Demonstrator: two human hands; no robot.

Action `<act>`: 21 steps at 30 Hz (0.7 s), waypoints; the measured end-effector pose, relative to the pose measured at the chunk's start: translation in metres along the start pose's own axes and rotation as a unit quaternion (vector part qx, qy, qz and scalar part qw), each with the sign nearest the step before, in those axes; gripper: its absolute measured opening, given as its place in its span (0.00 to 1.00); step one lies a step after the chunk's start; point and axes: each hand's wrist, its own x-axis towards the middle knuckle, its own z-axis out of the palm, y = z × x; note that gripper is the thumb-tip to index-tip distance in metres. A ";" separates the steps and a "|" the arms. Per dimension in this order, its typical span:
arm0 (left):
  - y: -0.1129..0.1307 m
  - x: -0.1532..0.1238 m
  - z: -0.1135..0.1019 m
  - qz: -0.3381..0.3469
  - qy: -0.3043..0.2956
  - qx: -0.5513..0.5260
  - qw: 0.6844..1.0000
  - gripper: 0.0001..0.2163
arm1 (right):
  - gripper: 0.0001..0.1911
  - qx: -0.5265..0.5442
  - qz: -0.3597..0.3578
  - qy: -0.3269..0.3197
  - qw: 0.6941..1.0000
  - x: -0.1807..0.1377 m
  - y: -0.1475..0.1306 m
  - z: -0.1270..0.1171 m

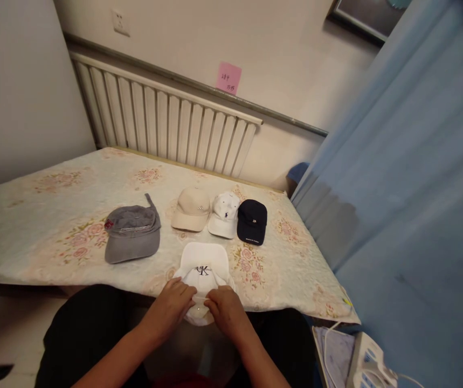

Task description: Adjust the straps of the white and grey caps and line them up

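A white baseball cap [206, 256] with dark letters on its front lies at the near table edge, its brim pointing away from me. My left hand [174, 302] grips the cap's left side, fingers curled over the fabric. On the other side my right hand [226, 310] pinches the cap near its back. The crown looks partly pressed in between them. Beyond it, in a row, sit a beige cap [193, 207], a small white cap [225, 213] with a dark emblem, and a black cap [252, 220]. Off to the left rests a grey cap [133, 237] with its strap sticking up.
A floral cloth covers the table [73, 188]. Behind it runs a white radiator [166, 118] under a pink note [228, 78]. A blue curtain [385, 188] hangs at the right. A power strip [368, 361] with cables is low at the right.
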 end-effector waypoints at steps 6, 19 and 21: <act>-0.013 0.000 -0.013 -0.013 -0.008 -0.021 1.000 0.05 | 0.09 0.011 0.019 0.010 1.000 0.000 0.007 0.001; -0.013 0.015 -0.012 0.017 -0.041 -0.027 0.999 0.08 | 0.09 -0.001 -0.020 0.000 1.000 0.012 -0.014 -0.009; -0.013 0.016 -0.012 0.018 -0.038 -0.031 0.999 0.09 | 0.08 -0.013 -0.015 -0.001 1.000 0.014 -0.017 -0.010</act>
